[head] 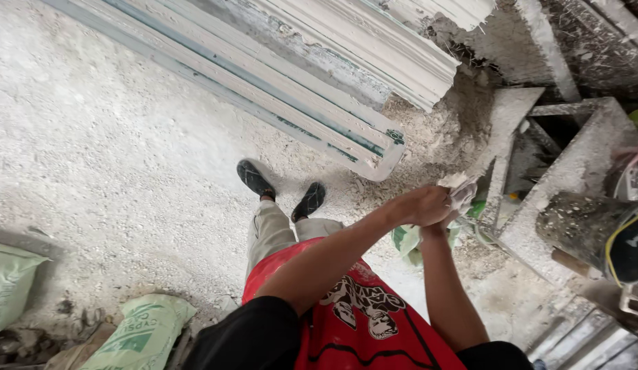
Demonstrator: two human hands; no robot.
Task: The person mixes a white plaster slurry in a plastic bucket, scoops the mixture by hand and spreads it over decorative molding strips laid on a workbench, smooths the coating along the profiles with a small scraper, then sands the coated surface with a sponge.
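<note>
Fingers of the left hand (422, 205) are curling over a pale, plaster-caked lump (459, 188), pressing it against the right hand (450, 209) beneath; the right fingers' spread is hidden, cannot tell. Both hands are meeting at about 2 o'clock from the red apron (353, 315). Black shoes (281, 188) are standing on the dusty floor (106, 151). White mouldings (298, 89) are lying at 11 o'clock; green sacks (137, 336) at 8 o'clock.

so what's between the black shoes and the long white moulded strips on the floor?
Head view: only bare, dusty white floor between the black shoes and the strips.
</note>
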